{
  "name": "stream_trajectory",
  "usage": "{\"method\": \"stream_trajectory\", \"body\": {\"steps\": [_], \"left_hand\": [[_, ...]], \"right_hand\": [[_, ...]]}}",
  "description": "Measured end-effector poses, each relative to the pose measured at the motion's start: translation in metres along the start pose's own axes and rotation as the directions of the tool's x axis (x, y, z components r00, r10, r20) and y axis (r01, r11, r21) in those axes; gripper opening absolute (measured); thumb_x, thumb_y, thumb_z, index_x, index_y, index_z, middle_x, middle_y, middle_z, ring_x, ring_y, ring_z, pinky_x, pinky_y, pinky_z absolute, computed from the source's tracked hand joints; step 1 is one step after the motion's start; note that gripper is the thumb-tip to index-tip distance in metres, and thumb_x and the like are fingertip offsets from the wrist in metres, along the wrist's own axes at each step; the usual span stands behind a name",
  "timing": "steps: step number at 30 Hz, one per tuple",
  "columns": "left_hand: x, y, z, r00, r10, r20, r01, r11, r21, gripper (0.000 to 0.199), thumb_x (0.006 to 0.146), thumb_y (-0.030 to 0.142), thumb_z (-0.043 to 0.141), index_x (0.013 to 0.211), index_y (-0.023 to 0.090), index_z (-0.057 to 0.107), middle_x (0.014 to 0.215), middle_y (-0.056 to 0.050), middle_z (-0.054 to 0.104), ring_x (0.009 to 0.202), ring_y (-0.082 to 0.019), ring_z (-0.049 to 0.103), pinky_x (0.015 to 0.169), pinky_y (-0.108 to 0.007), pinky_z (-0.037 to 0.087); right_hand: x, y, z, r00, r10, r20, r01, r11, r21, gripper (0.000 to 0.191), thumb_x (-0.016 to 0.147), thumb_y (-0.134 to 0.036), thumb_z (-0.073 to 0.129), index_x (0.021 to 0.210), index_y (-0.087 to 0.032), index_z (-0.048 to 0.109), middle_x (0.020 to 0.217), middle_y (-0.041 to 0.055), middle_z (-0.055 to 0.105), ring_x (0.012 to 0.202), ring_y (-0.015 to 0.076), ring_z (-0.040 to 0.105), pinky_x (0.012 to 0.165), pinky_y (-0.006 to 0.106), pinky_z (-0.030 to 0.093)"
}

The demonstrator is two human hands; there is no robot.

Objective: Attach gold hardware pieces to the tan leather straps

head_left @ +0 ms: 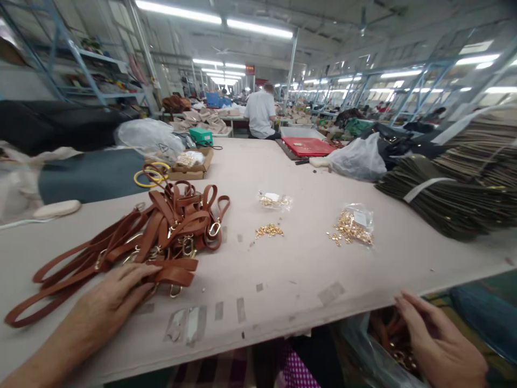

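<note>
My left hand (117,299) rests palm down at the near edge of a tangled pile of brown leather straps (161,221) with gold clasps, its fingers touching the nearest straps. Off the table's front edge at the right, my right hand (438,337) hovers over an open plastic bag (357,345) that holds more brown straps and gold metal parts (404,355). Its thumb and fingers are slightly apart, with nothing visible between them. Small gold pieces (270,230) lie loose mid-table, near a small clear packet (274,201). Another packet of gold pieces (353,226) is spilled farther right.
Stacked dark green pieces (452,199) stand at the right edge. Farther back are a red folder (307,146), a white plastic bag (359,159), a cardboard box (191,167) and yellow rings (151,175). A person (260,113) sits beyond the table (250,167).
</note>
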State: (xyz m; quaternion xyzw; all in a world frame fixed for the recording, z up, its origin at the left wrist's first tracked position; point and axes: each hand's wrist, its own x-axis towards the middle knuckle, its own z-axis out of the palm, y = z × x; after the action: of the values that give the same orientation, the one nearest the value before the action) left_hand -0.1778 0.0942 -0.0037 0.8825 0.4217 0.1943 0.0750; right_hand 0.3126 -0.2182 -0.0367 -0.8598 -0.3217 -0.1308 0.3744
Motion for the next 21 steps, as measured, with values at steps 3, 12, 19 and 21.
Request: {"method": "stream_trajectory", "body": {"steps": [3, 12, 19, 21], "left_hand": [[-0.001, 0.010, -0.001, 0.999, -0.050, -0.003, 0.050, 0.999, 0.000, 0.031, 0.092, 0.051, 0.045, 0.102, 0.027, 0.062, 0.107, 0.002, 0.073, 0.102, -0.027, 0.066, 0.093, -0.044, 0.053], [-0.003, -0.011, 0.013, 0.998, 0.013, -0.061, -0.016, 0.998, -0.056, 0.031, 0.090, 0.044, 0.049, 0.108, 0.025, 0.065, 0.114, -0.009, 0.071, 0.107, -0.033, 0.066, 0.097, -0.048, 0.051], [0.004, 0.019, -0.004, 0.998, -0.059, -0.017, 0.055, 0.983, -0.175, 0.019, 0.095, 0.023, 0.043, 0.100, 0.021, 0.062, 0.107, -0.008, 0.067, 0.104, -0.024, 0.062, 0.096, -0.042, 0.050], [0.004, 0.024, -0.004, 0.996, -0.079, -0.029, 0.073, 0.985, -0.156, 0.022, 0.096, 0.020, 0.039, 0.100, 0.020, 0.061, 0.105, -0.008, 0.066, 0.103, -0.022, 0.061, 0.096, -0.040, 0.050]], "right_hand": [[0.007, -0.068, 0.040, 0.891, -0.403, 0.210, 0.367, 0.911, 0.190, 0.030, 0.090, -0.044, 0.053, 0.106, -0.024, 0.069, 0.107, 0.0065, 0.072, 0.100, 0.0262, 0.065, 0.091, 0.041, 0.052], [0.042, -0.147, 0.144, 0.642, -0.608, 0.467, 0.657, 0.750, 0.074, 0.041, 0.096, -0.038, 0.048, 0.130, -0.019, 0.058, 0.137, 0.0118, 0.058, 0.128, 0.0311, 0.048, 0.104, 0.053, 0.041], [0.054, -0.132, 0.166, 0.628, -0.733, 0.261, 0.731, 0.671, 0.128, 0.039, 0.094, -0.036, 0.041, 0.107, -0.015, 0.071, 0.104, 0.0129, 0.073, 0.098, 0.0284, 0.063, 0.092, 0.046, 0.049], [0.058, -0.124, 0.173, 0.609, -0.753, 0.250, 0.746, 0.650, 0.141, 0.037, 0.091, -0.038, 0.042, 0.100, -0.018, 0.072, 0.097, 0.0114, 0.074, 0.090, 0.0288, 0.064, 0.088, 0.046, 0.049]]}}
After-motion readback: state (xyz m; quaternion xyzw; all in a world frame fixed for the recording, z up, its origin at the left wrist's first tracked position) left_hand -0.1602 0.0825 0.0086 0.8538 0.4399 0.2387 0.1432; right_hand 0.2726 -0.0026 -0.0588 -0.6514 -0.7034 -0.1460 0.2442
